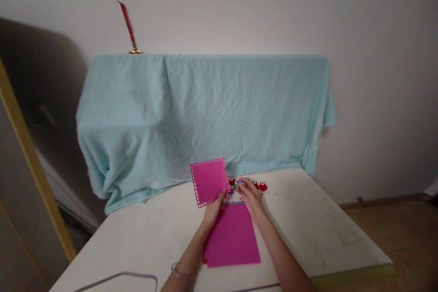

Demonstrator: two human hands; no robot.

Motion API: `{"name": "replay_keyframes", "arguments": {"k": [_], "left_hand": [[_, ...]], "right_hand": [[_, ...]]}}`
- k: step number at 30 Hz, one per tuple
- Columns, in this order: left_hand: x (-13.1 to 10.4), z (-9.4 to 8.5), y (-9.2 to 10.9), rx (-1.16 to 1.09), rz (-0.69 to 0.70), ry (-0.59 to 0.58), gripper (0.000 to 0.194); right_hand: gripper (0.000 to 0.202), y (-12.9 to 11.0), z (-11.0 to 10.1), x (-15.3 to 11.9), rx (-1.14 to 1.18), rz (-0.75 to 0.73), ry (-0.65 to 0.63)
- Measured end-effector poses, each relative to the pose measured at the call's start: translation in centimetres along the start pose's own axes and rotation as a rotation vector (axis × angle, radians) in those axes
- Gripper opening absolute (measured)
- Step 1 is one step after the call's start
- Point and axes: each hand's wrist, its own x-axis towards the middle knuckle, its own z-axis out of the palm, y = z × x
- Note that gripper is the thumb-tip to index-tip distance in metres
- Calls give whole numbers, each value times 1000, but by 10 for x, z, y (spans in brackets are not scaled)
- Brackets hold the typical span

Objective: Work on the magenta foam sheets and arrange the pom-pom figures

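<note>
My left hand [215,208] is closed on the lower right corner of a magenta paper square [208,182], held up and slightly tilted above the table. Small punched holes run along its edges. Just to the right, my right hand [252,197] is closed around a small purple craft punch [241,183]; the fingers partly cover it. Several red craft punches, one of them a red punch [263,186] at the right, lie around that hand among tiny magenta paper bits. Below both hands rests a stack of magenta paper sheets [234,237], with a red corner showing underneath.
The white table [308,219] extends to both sides. A light blue cloth [219,109] drapes over something at its back edge. Scissors or a similar gold-handled item [136,51] stand on top beside a red strip. A grey cord [126,274] lies at the front left.
</note>
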Motion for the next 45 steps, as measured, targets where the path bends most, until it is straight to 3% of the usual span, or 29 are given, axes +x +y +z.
{"name": "replay_keyframes", "arguments": {"k": [10,16,27,38,45], "left_hand": [[-4,3,3,-51,80,-1,62],[-1,4,-3,-43,72,14,61],[-5,4,3,-89,89,20,58],[-8,1,7,-14,20,3,61],[-13,2,16,-12,23,16,61]], "right_hand": [[47,-11,2,-5,63,76,43],[39,-11,6,-7,132,48,16],[44,0,5,-1,-87,109,45],[45,-8,11,-6,-76,210,17],[45,-4,12,-5,-75,202,25]]}}
